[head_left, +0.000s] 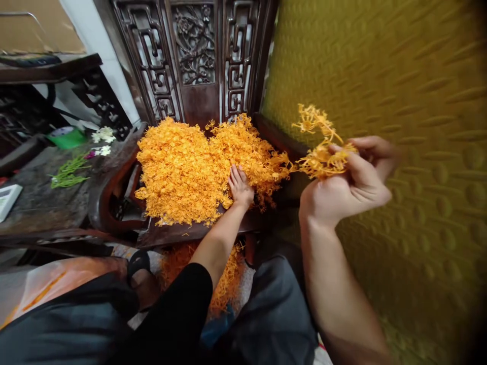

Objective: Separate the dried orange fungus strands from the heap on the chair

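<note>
A big heap of orange flower-shaped pieces, seemingly plastic, covers the seat of a dark carved wooden chair. My left hand lies flat on the right part of the heap, fingers stretched out and pointing away from me. Raised to the right of the chair, my right hand is closed in a pinch on a small tangled bunch of orange flower pieces. One strand of the bunch sticks up and curls to the left. The bunch's left end reaches close to the heap's edge; whether they are linked I cannot tell.
More orange pieces lie below the seat, between my legs. To the left, a dark table bears green stems, white flowers, a green roll and a white device. A yellow-green textured surface rises along the right.
</note>
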Demonstrator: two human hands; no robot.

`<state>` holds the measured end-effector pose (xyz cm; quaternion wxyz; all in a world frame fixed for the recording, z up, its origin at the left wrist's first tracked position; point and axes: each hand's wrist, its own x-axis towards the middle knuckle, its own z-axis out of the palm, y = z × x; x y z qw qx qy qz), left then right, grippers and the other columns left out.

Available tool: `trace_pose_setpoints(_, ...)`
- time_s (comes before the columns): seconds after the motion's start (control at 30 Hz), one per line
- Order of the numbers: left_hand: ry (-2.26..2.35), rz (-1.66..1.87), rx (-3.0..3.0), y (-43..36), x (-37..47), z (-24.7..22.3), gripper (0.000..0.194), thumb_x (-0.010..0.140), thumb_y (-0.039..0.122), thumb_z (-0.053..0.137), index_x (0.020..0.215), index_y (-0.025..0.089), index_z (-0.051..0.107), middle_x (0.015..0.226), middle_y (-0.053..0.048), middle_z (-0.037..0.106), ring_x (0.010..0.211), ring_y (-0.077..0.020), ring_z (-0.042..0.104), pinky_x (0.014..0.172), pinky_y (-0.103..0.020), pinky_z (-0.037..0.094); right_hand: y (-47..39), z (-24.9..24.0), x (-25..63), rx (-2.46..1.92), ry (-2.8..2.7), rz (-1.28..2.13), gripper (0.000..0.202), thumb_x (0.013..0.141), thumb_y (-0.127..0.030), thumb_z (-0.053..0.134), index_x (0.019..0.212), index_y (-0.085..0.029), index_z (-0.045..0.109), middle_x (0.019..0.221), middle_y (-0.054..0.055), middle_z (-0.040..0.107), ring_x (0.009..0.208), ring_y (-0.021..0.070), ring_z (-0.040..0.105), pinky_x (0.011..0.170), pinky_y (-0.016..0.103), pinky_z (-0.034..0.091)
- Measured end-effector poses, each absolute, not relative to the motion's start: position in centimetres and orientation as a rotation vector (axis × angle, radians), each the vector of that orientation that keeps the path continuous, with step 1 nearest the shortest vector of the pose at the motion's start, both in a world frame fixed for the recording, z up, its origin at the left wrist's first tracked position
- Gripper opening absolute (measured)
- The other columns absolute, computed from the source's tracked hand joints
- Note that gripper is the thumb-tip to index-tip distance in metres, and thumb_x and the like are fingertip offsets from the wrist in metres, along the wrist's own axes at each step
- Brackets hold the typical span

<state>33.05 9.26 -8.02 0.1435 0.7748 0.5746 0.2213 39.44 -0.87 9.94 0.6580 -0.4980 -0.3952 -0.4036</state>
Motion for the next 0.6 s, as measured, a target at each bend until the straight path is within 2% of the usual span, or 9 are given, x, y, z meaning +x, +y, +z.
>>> trace_pose_setpoints(0.07, 1.654, 0.598, 2.219, 9.0, 33.1, -7.3, 0.088, 0.095, 0.025, 0.052, 0.165, 0.002, 0.004, 0.173, -0.023, -0.008, 0.162, -0.0331, -0.004, 0.132, -0.053, 0.008, -0.4, 9.7, 40.2, -1.094, -0.871, -0.898, 0.035, 0.101, -0.035, 0.047, 0.124, -0.039, 0.072, 0.112, 0.010, 0.058, 0.112, 0.0325, 0.064, 0.090, 0.060, 0.059)
trace_pose_setpoints(0.13, 1.599, 0.524, 2.237, 8.8, 32.3, -6.2, 0.101, 0.090, 0.029, 0.064, 0.166, 0.005, 0.002, 0.173, -0.021, -0.012, 0.161, -0.0360, -0.008, 0.131, -0.056, 0.008, 0.4, 8.8, 41.5, -1.108, -0.951, -0.799, 0.037, 0.102, -0.035, 0.044, 0.130, -0.035, 0.068, 0.119, 0.010, 0.059, 0.119, 0.0308, 0.063, 0.097, 0.057, 0.058)
trace_pose_setpoints(0.2, 1.461, 0.392, 2.265, 8.4, 30.4, -4.7, 0.119, 0.080, 0.035, 0.078, 0.167, 0.011, 0.001, 0.172, -0.018, -0.016, 0.160, -0.0404, -0.009, 0.130, -0.060, 0.012, 1.3, 7.4, 42.8, -1.204, -1.108, -0.614, 0.045, 0.102, -0.033, 0.041, 0.145, -0.030, 0.054, 0.127, 0.013, 0.061, 0.123, 0.0289, 0.064, 0.101, 0.053, 0.057)
trace_pose_setpoints(0.27, 1.283, 0.262, 2.268, 8.0, 28.0, -2.6, 0.123, 0.073, 0.041, 0.086, 0.167, 0.017, 0.010, 0.173, -0.018, -0.013, 0.160, -0.0441, -0.001, 0.128, -0.061, 0.022, 2.2, 5.9, 43.7, -1.312, -1.242, -0.399, 0.052, 0.102, -0.035, 0.042, 0.153, -0.023, 0.043, 0.129, 0.017, 0.063, 0.121, 0.0280, 0.067, 0.099, 0.049, 0.059)
trace_pose_setpoints(0.3, 1.223, 0.242, 2.259, 7.8, 26.8, -1.5, 0.117, 0.073, 0.043, 0.087, 0.165, 0.016, 0.021, 0.174, -0.019, -0.006, 0.160, -0.0443, 0.007, 0.127, -0.058, 0.027, 2.5, 5.2, 44.0, -1.347, -1.284, -0.292, 0.053, 0.101, -0.037, 0.045, 0.152, -0.022, 0.043, 0.127, 0.018, 0.065, 0.116, 0.0279, 0.069, 0.096, 0.047, 0.060)
trace_pose_setpoints(0.37, 1.163, 0.370, 2.249, 7.2, 25.2, 0.7, 0.088, 0.081, 0.044, 0.081, 0.154, 0.011, 0.045, 0.170, -0.024, 0.022, 0.155, -0.0407, 0.031, 0.125, -0.051, 0.034, 2.6, 4.3, 43.9, -1.370, -1.347, -0.063, 0.048, 0.098, -0.042, 0.053, 0.141, -0.021, 0.054, 0.122, 0.017, 0.069, 0.108, 0.0281, 0.073, 0.091, 0.046, 0.062)
trace_pose_setpoints(0.43, 1.053, 0.593, 2.174, 6.7, 25.0, 2.2, 0.068, 0.087, 0.045, 0.074, 0.143, 0.010, 0.057, 0.154, -0.023, 0.052, 0.141, -0.0357, 0.053, 0.120, -0.049, 0.041, 2.3, 4.1, 43.5, -1.350, -1.380, 0.183, 0.043, 0.093, -0.045, 0.062, 0.128, -0.020, 0.065, 0.122, 0.016, 0.072, 0.108, 0.0295, 0.073, 0.094, 0.049, 0.061)
trace_pose_setpoints(0.47, 0.959, 0.684, 2.095, 6.5, 25.3, 2.6, 0.064, 0.087, 0.044, 0.074, 0.140, 0.011, 0.060, 0.144, -0.021, 0.062, 0.134, -0.0333, 0.060, 0.117, -0.047, 0.045, 2.1, 4.1, 43.2, -1.336, -1.379, 0.304, 0.042, 0.090, -0.045, 0.066, 0.123, -0.019, 0.069, 0.124, 0.015, 0.073, 0.111, 0.0301, 0.072, 0.098, 0.051, 0.059)
trace_pose_setpoints(0.6, 0.732, 0.889, 1.551, 6.6, 28.1, 2.6, 0.054, 0.083, 0.030, 0.080, 0.133, 0.016, 0.063, 0.115, -0.011, 0.078, 0.111, -0.0257, 0.073, 0.104, -0.041, 0.055, 1.3, 4.7, 42.5, -1.259, -1.320, 0.663, 0.045, 0.082, -0.032, 0.069, 0.125, -0.018, 0.071, 0.135, 0.012, 0.070, 0.127, 0.0297, 0.065, 0.114, 0.051, 0.049)
